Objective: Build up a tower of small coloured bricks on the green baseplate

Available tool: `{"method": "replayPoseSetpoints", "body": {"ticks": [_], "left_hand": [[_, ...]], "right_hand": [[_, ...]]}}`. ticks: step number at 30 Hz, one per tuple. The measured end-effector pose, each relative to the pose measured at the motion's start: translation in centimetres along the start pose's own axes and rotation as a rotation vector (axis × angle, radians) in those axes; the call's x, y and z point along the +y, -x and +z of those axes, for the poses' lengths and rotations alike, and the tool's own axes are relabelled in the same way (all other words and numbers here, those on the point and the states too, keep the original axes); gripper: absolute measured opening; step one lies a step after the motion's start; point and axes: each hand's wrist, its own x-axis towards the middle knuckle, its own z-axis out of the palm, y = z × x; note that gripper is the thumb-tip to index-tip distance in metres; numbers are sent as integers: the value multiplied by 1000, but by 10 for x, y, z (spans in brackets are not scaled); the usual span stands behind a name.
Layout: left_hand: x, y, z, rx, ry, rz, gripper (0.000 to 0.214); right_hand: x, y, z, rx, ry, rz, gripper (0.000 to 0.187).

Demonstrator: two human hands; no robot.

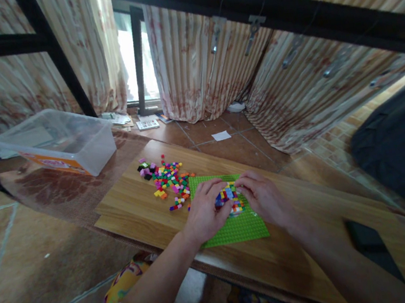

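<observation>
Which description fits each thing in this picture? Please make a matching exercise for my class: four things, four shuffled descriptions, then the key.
Things:
1. Building board
2. Loose bricks
3. Plastic box
4. Phone

Descriptions:
A. see-through, with an orange label
B. many-coloured and scattered
C. dark, on the right side of the table
D. flat and bright green

Pairs: 1-D, 2-B, 3-A, 4-C

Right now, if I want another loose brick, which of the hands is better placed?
Probably the left hand: it is nearer the loose bricks, while the right hand is across the brick build, farther away.
</observation>
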Motion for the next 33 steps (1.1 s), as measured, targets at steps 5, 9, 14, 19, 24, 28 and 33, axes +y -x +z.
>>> {"method": "replayPoseSetpoints", "body": {"ticks": [5, 9, 14, 19, 24, 28, 33], "left_hand": [[0, 1, 0, -9, -7, 14, 32], [-2, 1, 1, -9, -4, 24, 32], [-3, 0, 1, -1, -11, 32, 32], [-3, 0, 0, 1, -14, 35, 31], [-4, 1, 1, 5, -13, 36, 32], [-4, 1, 1, 15, -9, 34, 33], [-4, 0, 2, 14, 13, 25, 32]], "right_hand": [[-1, -2, -3, -51, 23, -43, 24], [-2, -3, -4, -25, -41, 13, 18], [-3, -8, 0, 16, -230, 256, 14], [0, -6, 10, 107, -473, 488, 9], [-2, 4, 25, 265, -823, 730, 34], [-8, 5, 35, 286, -760, 697, 37], [-7, 3, 43, 310, -812, 740, 36]]}}
